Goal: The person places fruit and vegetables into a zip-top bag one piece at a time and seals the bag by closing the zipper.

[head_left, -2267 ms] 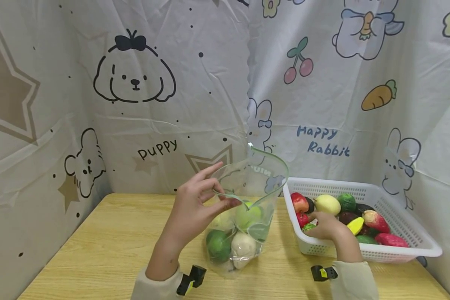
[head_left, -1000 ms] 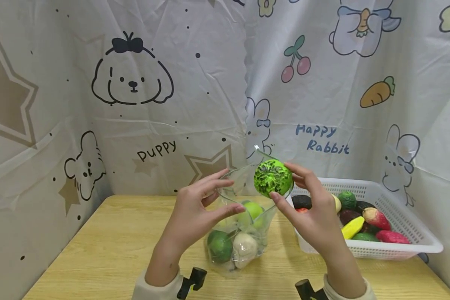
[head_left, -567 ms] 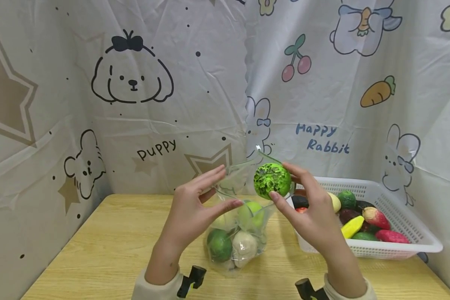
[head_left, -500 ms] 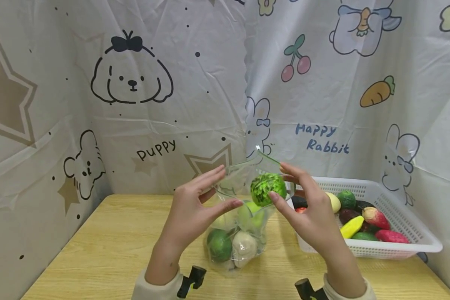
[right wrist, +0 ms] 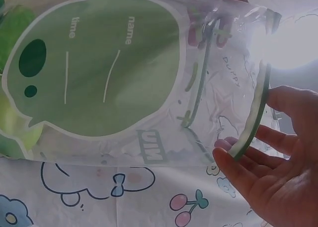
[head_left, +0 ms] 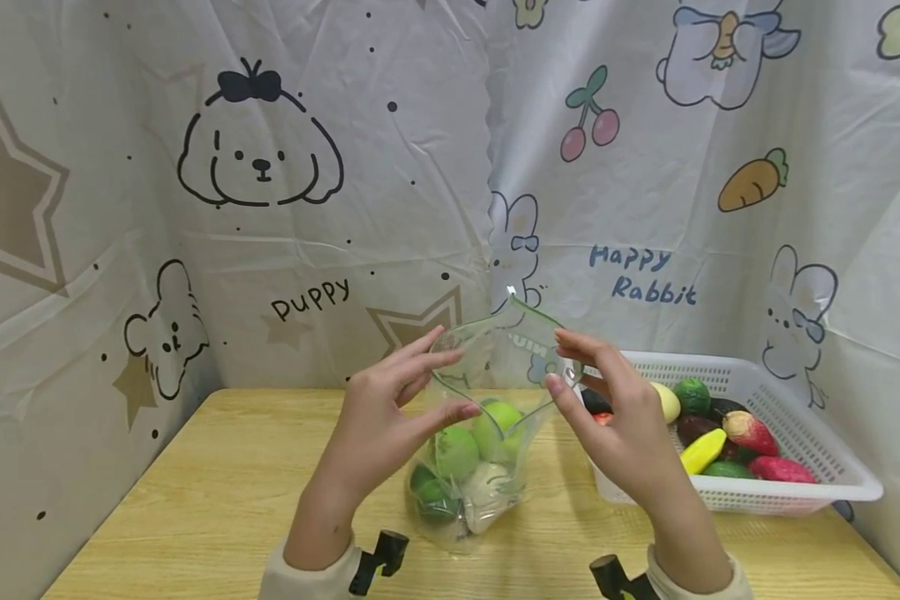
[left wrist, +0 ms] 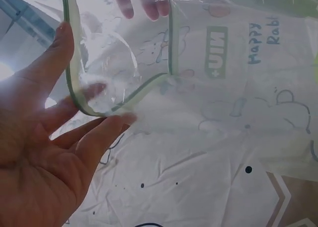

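A clear zip bag (head_left: 487, 367) with a green rim stands upright on the table, its mouth spread wide. My left hand (head_left: 386, 408) holds the left side of the rim; in the left wrist view, the thumb lies outside and some fingers inside. Opposite it, my right hand (head_left: 622, 408) holds the right side of the rim between thumb and fingers, with no fruit in it. Low in the bag lie light green fruits (head_left: 456, 452), a dark green one (head_left: 431, 500) and a whitish round one (head_left: 487, 492). In the right wrist view, a green printed label (right wrist: 109, 68) covers much of the bag.
Right of the bag, a white perforated basket (head_left: 847, 483) holds several play fruits and vegetables, among them a yellow banana-like piece (head_left: 703, 452) and a red-and-cream one (head_left: 750, 432). The wooden table (head_left: 217, 500) ends at a printed curtain (head_left: 307, 250) behind and on both sides.
My right hand took a mottled green fruit from the basket, carried it left to the bag's mouth and let it drop in. The fruits in the bag have shifted; my left hand stays at the rim.
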A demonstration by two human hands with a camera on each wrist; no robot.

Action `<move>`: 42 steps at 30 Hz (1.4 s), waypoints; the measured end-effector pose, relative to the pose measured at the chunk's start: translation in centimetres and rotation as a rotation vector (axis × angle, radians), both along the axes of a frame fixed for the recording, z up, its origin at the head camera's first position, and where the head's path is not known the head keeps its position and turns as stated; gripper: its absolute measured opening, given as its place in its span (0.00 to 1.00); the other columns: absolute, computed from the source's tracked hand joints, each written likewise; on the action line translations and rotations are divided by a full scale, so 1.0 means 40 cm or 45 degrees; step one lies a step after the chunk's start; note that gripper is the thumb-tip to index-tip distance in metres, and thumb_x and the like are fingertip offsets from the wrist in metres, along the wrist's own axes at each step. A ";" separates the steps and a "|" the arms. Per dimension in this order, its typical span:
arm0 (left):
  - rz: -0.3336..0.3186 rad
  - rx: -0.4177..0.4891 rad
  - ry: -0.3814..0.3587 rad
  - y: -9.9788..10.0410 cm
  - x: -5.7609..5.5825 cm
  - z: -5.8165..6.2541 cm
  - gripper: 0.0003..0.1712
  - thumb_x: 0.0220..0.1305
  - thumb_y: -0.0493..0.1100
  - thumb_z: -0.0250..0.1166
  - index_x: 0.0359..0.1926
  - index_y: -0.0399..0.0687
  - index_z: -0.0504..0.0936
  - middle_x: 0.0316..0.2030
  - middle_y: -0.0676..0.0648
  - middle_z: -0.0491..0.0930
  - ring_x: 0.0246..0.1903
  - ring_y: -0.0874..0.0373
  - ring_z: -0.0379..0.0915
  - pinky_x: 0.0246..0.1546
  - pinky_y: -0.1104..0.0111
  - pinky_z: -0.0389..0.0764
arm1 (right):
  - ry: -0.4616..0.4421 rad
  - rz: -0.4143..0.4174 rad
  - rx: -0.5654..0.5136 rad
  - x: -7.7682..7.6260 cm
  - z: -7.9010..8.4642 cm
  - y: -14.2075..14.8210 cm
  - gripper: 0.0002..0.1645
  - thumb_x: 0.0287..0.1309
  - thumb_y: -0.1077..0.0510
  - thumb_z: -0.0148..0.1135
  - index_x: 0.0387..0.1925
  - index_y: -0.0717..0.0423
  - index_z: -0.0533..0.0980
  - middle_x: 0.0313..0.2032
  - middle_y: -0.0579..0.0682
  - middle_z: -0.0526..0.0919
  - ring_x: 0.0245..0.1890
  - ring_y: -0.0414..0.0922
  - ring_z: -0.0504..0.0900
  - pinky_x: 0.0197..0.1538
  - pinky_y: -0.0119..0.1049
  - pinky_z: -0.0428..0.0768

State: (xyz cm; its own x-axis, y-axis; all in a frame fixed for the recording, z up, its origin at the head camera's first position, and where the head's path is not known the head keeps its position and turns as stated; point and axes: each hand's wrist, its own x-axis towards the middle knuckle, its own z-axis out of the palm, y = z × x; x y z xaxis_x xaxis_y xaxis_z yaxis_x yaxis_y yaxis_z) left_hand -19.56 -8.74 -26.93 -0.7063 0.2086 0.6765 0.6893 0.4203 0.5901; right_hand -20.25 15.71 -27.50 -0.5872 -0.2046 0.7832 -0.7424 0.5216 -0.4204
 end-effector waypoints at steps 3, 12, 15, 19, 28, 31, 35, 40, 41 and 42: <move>0.008 -0.008 0.008 -0.002 -0.001 -0.002 0.18 0.47 0.59 0.68 0.41 0.62 0.85 0.65 0.50 0.68 0.61 0.58 0.65 0.52 0.57 0.80 | 0.002 0.007 0.020 0.001 0.004 0.005 0.28 0.58 0.62 0.60 0.61 0.49 0.68 0.56 0.54 0.76 0.56 0.46 0.73 0.52 0.47 0.82; 0.063 0.068 -0.038 -0.010 0.003 0.001 0.12 0.49 0.58 0.67 0.29 0.58 0.84 0.64 0.49 0.70 0.59 0.55 0.68 0.50 0.59 0.82 | 0.003 -0.230 -0.040 -0.011 0.018 0.128 0.27 0.57 0.63 0.60 0.60 0.50 0.70 0.56 0.55 0.75 0.55 0.43 0.71 0.52 0.12 0.70; 0.065 0.067 -0.040 -0.009 0.003 0.006 0.13 0.49 0.58 0.68 0.28 0.57 0.84 0.63 0.49 0.71 0.59 0.56 0.68 0.50 0.60 0.82 | -0.088 -0.342 0.025 -0.016 0.013 0.172 0.26 0.60 0.58 0.58 0.60 0.53 0.69 0.57 0.59 0.73 0.55 0.51 0.71 0.54 0.32 0.80; 0.065 0.064 -0.050 -0.009 0.004 0.010 0.13 0.49 0.58 0.68 0.28 0.57 0.84 0.62 0.49 0.73 0.59 0.57 0.68 0.50 0.61 0.81 | -0.292 -0.415 0.206 -0.043 -0.014 0.211 0.27 0.63 0.49 0.54 0.59 0.59 0.68 0.57 0.66 0.71 0.53 0.62 0.71 0.48 0.67 0.77; 0.083 0.065 -0.075 -0.011 0.006 0.001 0.15 0.48 0.59 0.68 0.23 0.55 0.81 0.60 0.51 0.75 0.59 0.60 0.68 0.51 0.63 0.81 | -0.823 -0.248 0.638 -0.145 -0.144 0.239 0.21 0.58 0.53 0.59 0.46 0.66 0.76 0.44 0.68 0.81 0.42 0.60 0.80 0.44 0.59 0.83; 0.084 0.067 -0.085 -0.013 0.006 -0.002 0.14 0.48 0.59 0.68 0.23 0.56 0.80 0.60 0.51 0.75 0.58 0.60 0.69 0.51 0.64 0.81 | -0.924 -0.153 0.709 -0.172 -0.186 0.242 0.17 0.56 0.56 0.60 0.42 0.65 0.78 0.40 0.64 0.83 0.41 0.57 0.79 0.45 0.57 0.81; 0.076 0.065 -0.078 -0.014 0.004 -0.002 0.15 0.48 0.59 0.68 0.23 0.55 0.80 0.60 0.51 0.75 0.58 0.60 0.69 0.51 0.64 0.81 | -0.985 -0.112 0.734 -0.202 -0.225 0.239 0.12 0.55 0.59 0.58 0.40 0.60 0.79 0.39 0.60 0.83 0.39 0.52 0.77 0.44 0.53 0.79; 0.067 0.061 -0.072 -0.014 0.003 0.001 0.15 0.48 0.59 0.67 0.23 0.55 0.80 0.60 0.50 0.75 0.58 0.59 0.68 0.50 0.64 0.81 | -1.028 -0.120 0.725 -0.214 -0.238 0.237 0.15 0.53 0.58 0.58 0.42 0.60 0.79 0.43 0.63 0.82 0.42 0.54 0.77 0.47 0.56 0.78; 0.066 0.059 -0.070 -0.014 0.003 0.001 0.15 0.49 0.59 0.67 0.22 0.55 0.80 0.60 0.50 0.75 0.58 0.59 0.68 0.50 0.63 0.81 | -1.038 -0.127 0.728 -0.213 -0.237 0.237 0.15 0.53 0.58 0.58 0.42 0.60 0.78 0.42 0.63 0.81 0.42 0.55 0.77 0.47 0.56 0.77; 0.065 0.057 -0.067 -0.014 0.002 0.002 0.15 0.49 0.58 0.67 0.22 0.55 0.79 0.60 0.50 0.75 0.58 0.59 0.69 0.50 0.63 0.81 | -1.045 -0.134 0.731 -0.213 -0.235 0.238 0.15 0.53 0.57 0.58 0.41 0.61 0.78 0.42 0.63 0.80 0.41 0.55 0.76 0.46 0.56 0.77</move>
State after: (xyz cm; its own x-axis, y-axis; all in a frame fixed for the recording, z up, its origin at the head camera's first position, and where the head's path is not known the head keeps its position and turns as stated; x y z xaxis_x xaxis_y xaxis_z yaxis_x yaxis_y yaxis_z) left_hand -19.47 -9.29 -26.86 -0.7502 0.1421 0.6458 0.6352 0.4265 0.6439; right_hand -28.75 25.23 -36.90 -0.9376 -0.3399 -0.0729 -0.2743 0.8522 -0.4455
